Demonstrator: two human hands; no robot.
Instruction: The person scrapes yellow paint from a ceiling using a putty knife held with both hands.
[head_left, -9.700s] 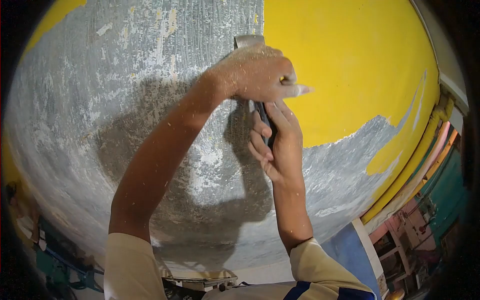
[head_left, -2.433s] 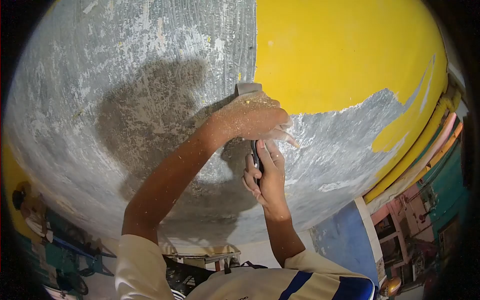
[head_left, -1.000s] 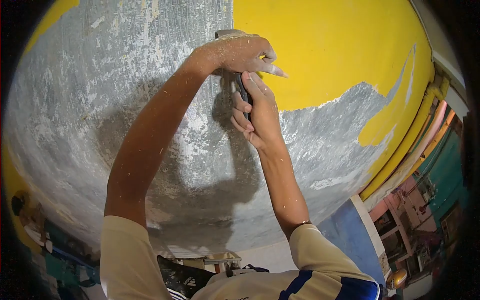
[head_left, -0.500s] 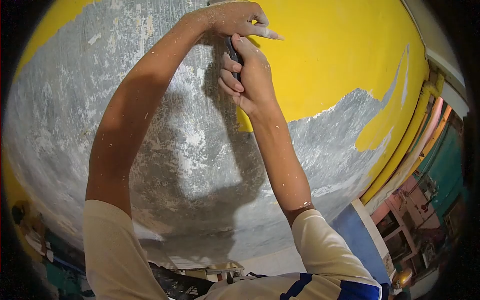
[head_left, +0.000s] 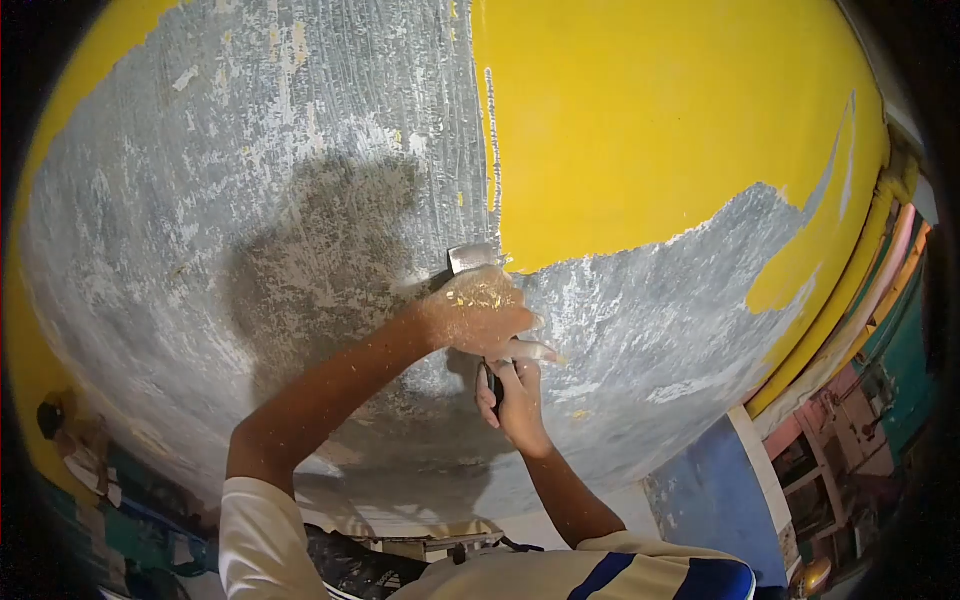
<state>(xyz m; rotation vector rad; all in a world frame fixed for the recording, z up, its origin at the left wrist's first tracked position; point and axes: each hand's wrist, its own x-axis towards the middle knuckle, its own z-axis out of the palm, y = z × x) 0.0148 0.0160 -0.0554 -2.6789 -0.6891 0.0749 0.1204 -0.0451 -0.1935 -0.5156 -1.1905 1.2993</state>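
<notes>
A paint scraper (head_left: 472, 258) with a wide metal blade and a black handle lies against the wall, its blade at the border of the yellow paint (head_left: 660, 120) and the bare grey patch (head_left: 400, 230). My left hand (head_left: 480, 312) is closed around the scraper just below the blade, one finger pointing out to the right. Yellow flakes cover its back. Lower down, my right hand (head_left: 522, 400) wraps round the handle. A thin scraped line (head_left: 491, 140) runs above the blade, with a narrow yellow strip beside it.
The curved-looking wall fills most of the view. A yellow pipe (head_left: 840, 330) runs down its right side. Beyond are a blue panel (head_left: 715, 490) and pink shelving (head_left: 815, 470). Another person (head_left: 80, 440) is at the far left edge.
Both hands have moved down the wall with the scraper, away from the top of the view. The blade and the scraped line along the yellow edge have come into sight.
</notes>
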